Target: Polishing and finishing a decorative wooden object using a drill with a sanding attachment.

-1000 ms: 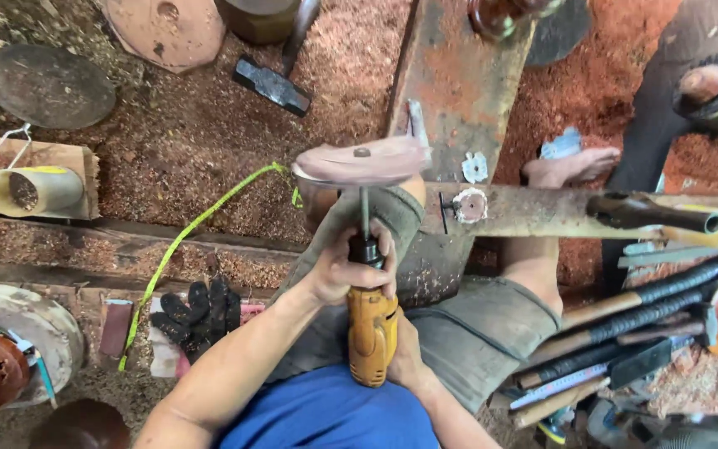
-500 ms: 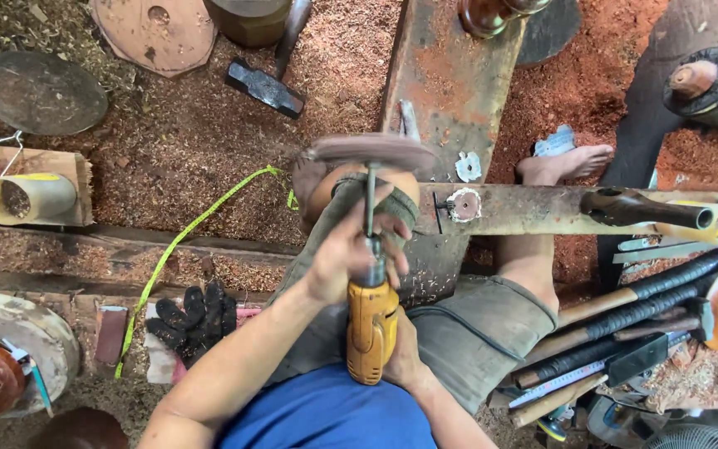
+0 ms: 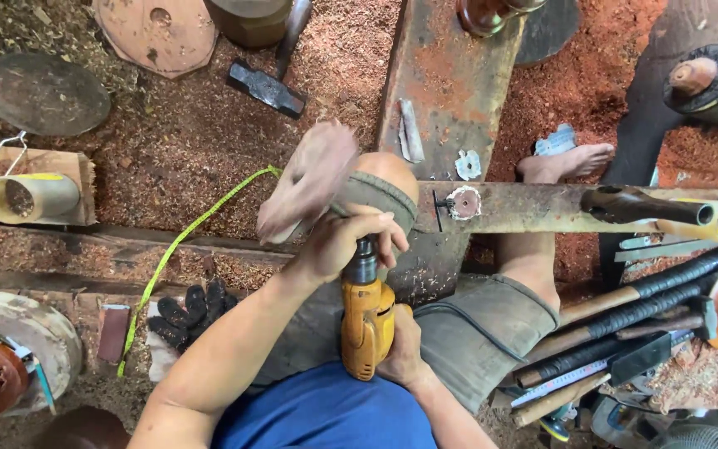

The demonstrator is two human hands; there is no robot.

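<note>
Head view: my left hand (image 3: 344, 241) curls closed around the chuck of the yellow drill (image 3: 365, 320), my right hand (image 3: 400, 353) clamped on its grip over my lap. Its tilted sanding disc (image 3: 307, 179), probably light but rigid, looks best handled by the chuck. Beyond the drill, sawdust floor (image 3: 209, 141), hammer (image 3: 266, 87).

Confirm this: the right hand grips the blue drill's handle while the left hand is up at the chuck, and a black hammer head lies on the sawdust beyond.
Not quite: the drill is yellow-orange, not blue, as the head view shows. The rest holds: the right hand grips its handle, the left hand is up at the chuck, and a black hammer head lies on the sawdust beyond.
</note>
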